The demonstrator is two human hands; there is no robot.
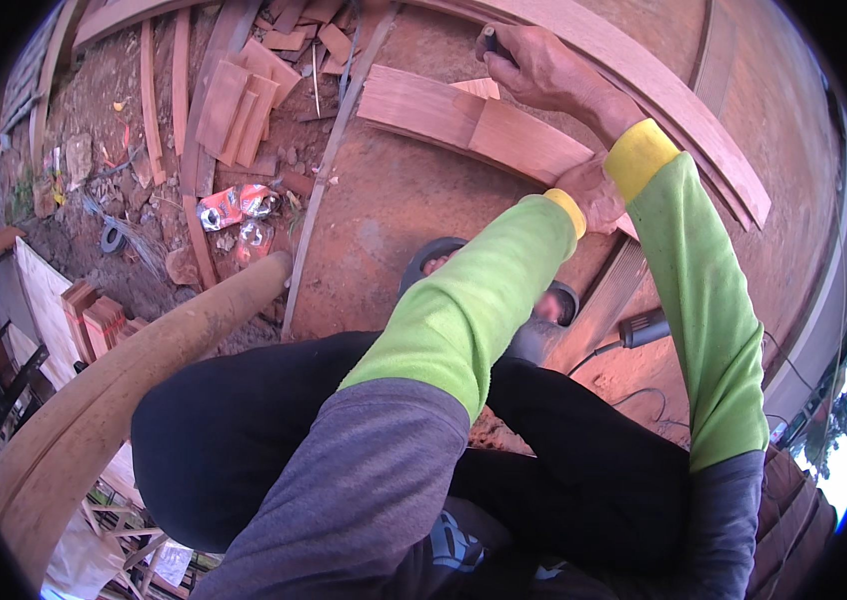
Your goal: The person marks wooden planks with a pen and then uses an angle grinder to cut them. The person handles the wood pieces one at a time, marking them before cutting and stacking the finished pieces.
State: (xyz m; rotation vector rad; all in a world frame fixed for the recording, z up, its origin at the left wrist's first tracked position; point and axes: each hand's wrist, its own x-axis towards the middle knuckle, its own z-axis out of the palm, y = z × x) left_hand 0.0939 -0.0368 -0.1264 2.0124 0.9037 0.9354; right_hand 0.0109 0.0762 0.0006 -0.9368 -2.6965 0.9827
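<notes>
My right hand is closed around a short dark rod-like thing, whose end pokes out past the fingers; its kind I cannot make out. This hand is above the far side of a reddish wooden plank. My left hand rests at the plank's right end, its fingers hidden by the wrist and sleeve. A shorter wooden piece appears to lie along the plank. Beyond my right hand stretches a long curved-looking board.
Left of a thin strip lie wood offcuts, crumpled red packaging and rubble. A thick round pole slants by my left knee. A dark cylindrical tool with a cord sits right of my feet.
</notes>
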